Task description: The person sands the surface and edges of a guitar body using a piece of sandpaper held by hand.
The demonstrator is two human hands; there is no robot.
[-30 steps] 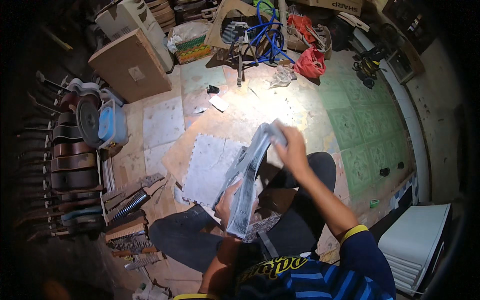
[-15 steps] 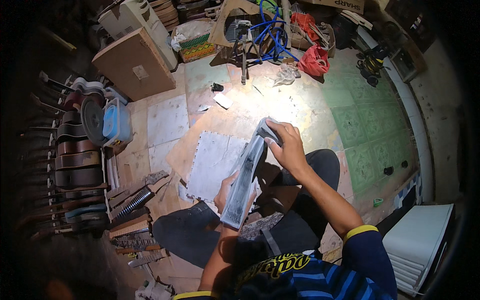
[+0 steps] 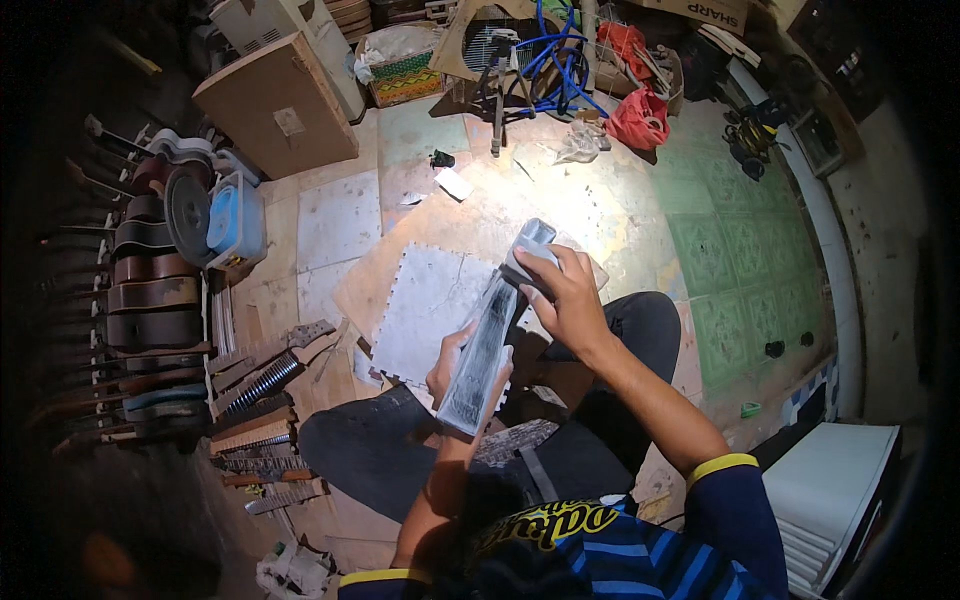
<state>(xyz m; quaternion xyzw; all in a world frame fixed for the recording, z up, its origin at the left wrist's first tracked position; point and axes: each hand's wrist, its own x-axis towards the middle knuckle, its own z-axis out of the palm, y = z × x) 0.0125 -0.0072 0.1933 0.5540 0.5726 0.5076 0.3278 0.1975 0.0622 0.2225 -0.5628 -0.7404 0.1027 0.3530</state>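
Note:
A long, narrow guitar-body-like piece [image 3: 472,360], dark and coated in whitish dust, slants away from me above my lap. My left hand [image 3: 445,368] is wrapped around its near part, with the thumb side on the left and fingers showing on the right. Toward the far end, my right hand [image 3: 570,300] is closed on a dark grey pad [image 3: 517,273], which looks like sandpaper, and presses it against the upper face. The pad's far side is partly covered by the fingers. A white interlocking foam mat [image 3: 425,300] lies beneath, on a brown board [image 3: 370,255].
Guitar bodies [image 3: 150,300] are racked at the left, beside a clear tub with a blue item [image 3: 228,222]. Files and rasps [image 3: 265,385] lie by my left knee. Blue hose [image 3: 565,65] and red bags [image 3: 638,118] stand at the back. A white case [image 3: 835,490] sits right.
My right hand has slid the pad nearer along the dusty piece, uncovering its far end. My left hand keeps its hold. The view has shifted slightly.

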